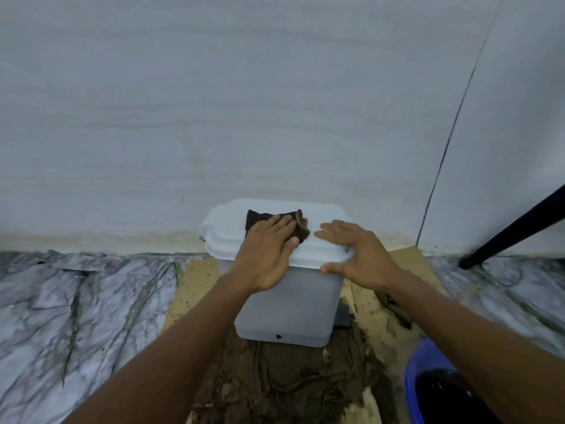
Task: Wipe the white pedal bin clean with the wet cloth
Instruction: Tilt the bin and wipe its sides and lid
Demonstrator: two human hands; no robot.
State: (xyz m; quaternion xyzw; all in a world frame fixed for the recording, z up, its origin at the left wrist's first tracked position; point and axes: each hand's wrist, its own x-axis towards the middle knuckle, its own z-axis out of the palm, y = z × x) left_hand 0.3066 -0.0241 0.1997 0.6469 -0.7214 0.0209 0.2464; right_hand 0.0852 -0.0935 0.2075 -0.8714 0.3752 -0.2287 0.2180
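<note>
1. Floor (76,316) at left: grey marble-look sheet, running up to a pale wall (214,102). Nothing on it there.
2. Mat (195,289): tan, speckled board under the bin, with a dark brown stained patch in front of the bin.
3. Bin (287,307): white pedal bin, centre, standing on the mat with its back at or very near the wall; cannot tell if it touches. Lid (226,228) is shut, with a stepped rim. Pedal not clearly visible; a small dark mark sits low on the front face.
4. Cloth (260,220): dark brown, bunched flat on the lid, left of centre.
5. Left hand (269,255): palm down on the cloth, fingers flat and together, pressing it to the lid. Not gripping, just pinning.
6. Right hand (357,252): fingers spread wide, resting on the lid's right part, thumb hooked on the front rim. It holds nothing and looks to be bracing the bin.
7. Bucket (412,381): blue, lower right, dark inside, partly hidden by the right forearm.
8. Dark pole (513,228) slants in at right, foot on the floor.
9. Handling, my guess: the bin is hollow plastic, light, stiff and slick when wet, so it may slide or tip under a push. Brace at the lid rim or a top corner. The cloth is soft and limp; a flat palm works, or pinch a fold to lift it.
10. Stage, my guess: lid being wiped; front and sides not yet done.
</note>
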